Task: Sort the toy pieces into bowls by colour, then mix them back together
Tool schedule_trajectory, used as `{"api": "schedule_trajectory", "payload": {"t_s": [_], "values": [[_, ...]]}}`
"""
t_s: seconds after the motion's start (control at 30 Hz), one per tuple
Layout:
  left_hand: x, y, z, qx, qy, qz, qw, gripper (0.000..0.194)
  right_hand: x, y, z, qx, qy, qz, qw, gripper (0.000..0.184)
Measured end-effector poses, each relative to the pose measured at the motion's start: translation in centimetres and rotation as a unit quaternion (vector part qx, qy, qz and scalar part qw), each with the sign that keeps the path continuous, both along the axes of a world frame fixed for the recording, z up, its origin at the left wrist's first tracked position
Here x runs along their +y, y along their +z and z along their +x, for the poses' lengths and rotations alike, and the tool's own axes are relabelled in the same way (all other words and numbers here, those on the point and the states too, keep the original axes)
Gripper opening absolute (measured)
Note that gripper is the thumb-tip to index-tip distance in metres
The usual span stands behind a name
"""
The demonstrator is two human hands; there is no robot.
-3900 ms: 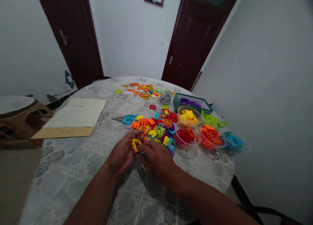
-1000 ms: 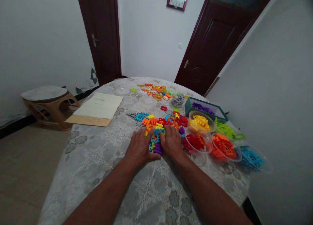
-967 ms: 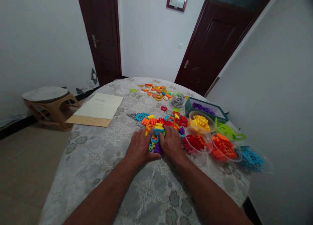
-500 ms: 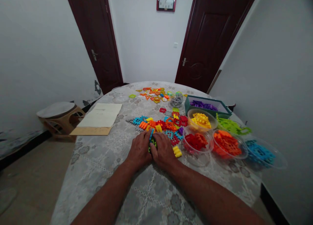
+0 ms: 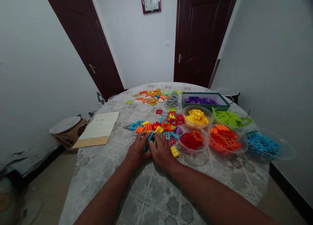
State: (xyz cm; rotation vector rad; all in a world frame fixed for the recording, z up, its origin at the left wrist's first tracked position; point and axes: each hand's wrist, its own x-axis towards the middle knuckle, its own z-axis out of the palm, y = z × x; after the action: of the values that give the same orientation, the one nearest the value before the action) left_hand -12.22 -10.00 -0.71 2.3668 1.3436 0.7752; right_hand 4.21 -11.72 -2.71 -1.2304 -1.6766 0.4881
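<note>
My left hand (image 5: 136,150) and my right hand (image 5: 161,151) are cupped close together over the near edge of a loose heap of plastic building blocks (image 5: 167,124). Their curled fingers close around a few of the pieces. A blue building block (image 5: 151,135) stands on edge between the fingertips, with bits of green below it; the rest is hidden by my hands. Just right of my right hand lies a yellow ribbed block (image 5: 174,151). Beyond my fingers are orange blocks (image 5: 143,128) and another yellow block (image 5: 159,129).
Clear tubs of yellow (image 5: 196,116), red (image 5: 191,139), orange (image 5: 225,139) and blue blocks (image 5: 264,143) stand to the right. A green-rimmed box (image 5: 226,105) holds purple pieces. Paper (image 5: 100,125) lies left on the flowered tablecloth (image 5: 146,192). More flat pieces (image 5: 151,95) lie farther back.
My hands have drawn closer together around a small bunch of blocks, leaving a yellow block beside my right hand. The purple and blue pieces between them earlier are out of sight. The view has turned.
</note>
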Motion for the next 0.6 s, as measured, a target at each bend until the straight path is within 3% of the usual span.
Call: {"api": "schedule_trajectory", "payload": {"t_s": [0.13, 0.33, 0.43, 0.6], "values": [[0.2, 0.0, 1.2, -0.081, 0.009, -0.016, 0.997, 0.058, 0.6, -0.1, 0.3, 0.049, -0.012, 0.002, 0.999, 0.026], [-0.1, -0.4, 2.8, -0.155, 0.083, -0.073, 0.982, 0.053, 1.0, 0.1, 0.5, 0.086, -0.02, -0.008, 0.996, 0.025], [-0.2, 0.0, 3.3, -0.195, 0.117, -0.103, 0.968, 0.048, 1.1, 0.2, 0.4, 0.093, -0.027, -0.009, 0.995, 0.026], [-0.4, 1.4, 3.8, -0.259, 0.132, -0.162, 0.943, 0.057, 1.3, 0.4, 0.4, 0.119, -0.037, -0.01, 0.992, 0.028]]}}
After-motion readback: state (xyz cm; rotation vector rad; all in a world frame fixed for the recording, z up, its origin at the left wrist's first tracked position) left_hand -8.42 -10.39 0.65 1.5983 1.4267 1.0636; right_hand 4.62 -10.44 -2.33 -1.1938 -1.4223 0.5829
